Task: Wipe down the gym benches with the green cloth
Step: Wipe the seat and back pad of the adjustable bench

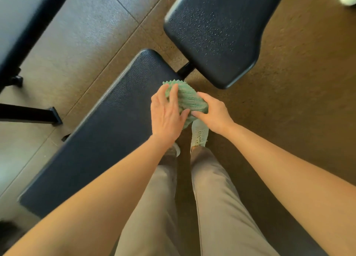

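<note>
The green cloth is bunched between both hands, held above the near end of the long black bench pad. My left hand lies over its left side with fingers spread on the fabric. From the right, my right hand pinches the cloth. A second black pad, the seat, lies beyond at the upper right and is speckled with droplets. A black frame bar joins the two pads.
Another dark bench with black metal legs stands at the far left. My legs in beige trousers and pale shoes stand beside the long pad. The floor is brown rubber on the right and lighter tiles on the left.
</note>
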